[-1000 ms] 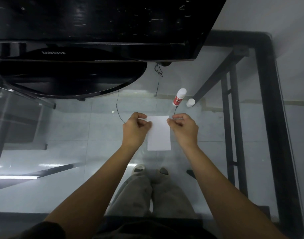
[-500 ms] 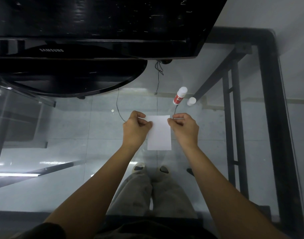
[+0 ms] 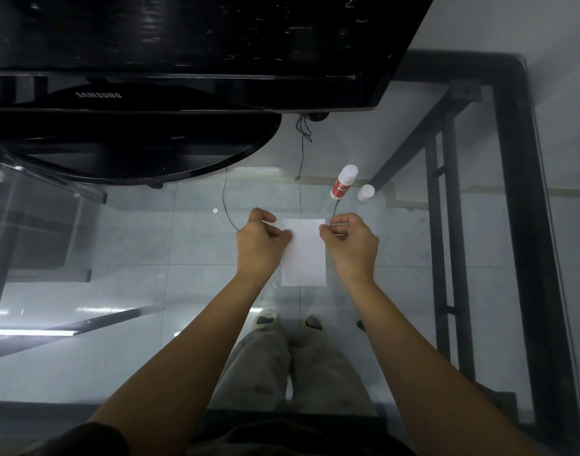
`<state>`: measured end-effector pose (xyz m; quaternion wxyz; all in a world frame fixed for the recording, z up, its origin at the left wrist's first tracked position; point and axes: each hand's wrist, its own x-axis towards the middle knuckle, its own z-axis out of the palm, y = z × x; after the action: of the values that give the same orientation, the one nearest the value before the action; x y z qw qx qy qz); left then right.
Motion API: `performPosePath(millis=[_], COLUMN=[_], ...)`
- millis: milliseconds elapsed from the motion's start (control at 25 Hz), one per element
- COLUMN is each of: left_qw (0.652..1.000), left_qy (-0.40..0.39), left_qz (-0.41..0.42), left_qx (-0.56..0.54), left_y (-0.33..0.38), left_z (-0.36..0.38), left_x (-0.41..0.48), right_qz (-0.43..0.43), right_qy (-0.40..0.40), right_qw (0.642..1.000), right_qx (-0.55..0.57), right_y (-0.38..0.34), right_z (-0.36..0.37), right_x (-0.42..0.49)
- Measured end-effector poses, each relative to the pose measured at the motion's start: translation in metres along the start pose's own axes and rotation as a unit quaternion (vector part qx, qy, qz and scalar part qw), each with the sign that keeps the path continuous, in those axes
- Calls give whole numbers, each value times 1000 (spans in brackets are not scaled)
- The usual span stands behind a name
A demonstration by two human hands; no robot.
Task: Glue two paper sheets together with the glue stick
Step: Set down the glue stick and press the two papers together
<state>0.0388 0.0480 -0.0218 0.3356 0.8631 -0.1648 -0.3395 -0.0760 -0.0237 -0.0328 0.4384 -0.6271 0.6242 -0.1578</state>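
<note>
Centrally in the frame, a white paper sheet (image 3: 303, 255) lies on the glass surface (image 3: 134, 324), its long side running up and down the picture. Both hands close on its upper edge: the left hand (image 3: 259, 240) pinches the upper left corner between thumb and curled fingers, and the right hand (image 3: 351, 243) pinches the upper right corner the same way. Whether one sheet or two stacked sheets sit there cannot be told, since only a single white rectangle shows. Just above and to the right of the paper, the glue stick (image 3: 343, 182) lies tilted on the glass, white with a red label, close to the right hand but not touching it. Its white cap (image 3: 366, 192) rests just beside it on the right, off the stick. A thin black cable (image 3: 302, 149) hangs down from the upper middle of the frame toward the paper, and a second loop of cable curves near the left hand. A black Samsung monitor (image 3: 183, 44) fills the upper left of the frame, its rounded base (image 3: 134, 146) standing on the glass. Black metal framing (image 3: 525, 225) of the surface runs down the right side. Through the glass, at the lower middle, the person's grey trousers (image 3: 291, 373) and shoes show above a tiled floor.
</note>
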Motion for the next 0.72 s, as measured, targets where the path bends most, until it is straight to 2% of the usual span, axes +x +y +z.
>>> performPosePath(millis=[240, 440, 520, 600, 720], left_qw=[1000, 999, 999, 998, 998], left_qy=[-2, -10, -9, -7, -7], left_qz=[2, -32, -48, -56, -60], left_qx=[7, 10, 21, 29, 26], left_y=[3, 9, 9, 8, 7], left_z=[1, -1, 0, 2, 3], left_x=[0, 4, 6, 8, 10], right_qz=[-41, -56, -98, -190, -305], right_qy=[4, 2, -12, -57, -178], right_qw=[998, 996, 991, 971, 890], right_qx=[-39, -71, -92, -135, -287], right_y=[-3, -3, -2, 4, 16], right_z=[1, 1, -3, -9, -19], right_x=[-4, 0, 0, -3, -5])
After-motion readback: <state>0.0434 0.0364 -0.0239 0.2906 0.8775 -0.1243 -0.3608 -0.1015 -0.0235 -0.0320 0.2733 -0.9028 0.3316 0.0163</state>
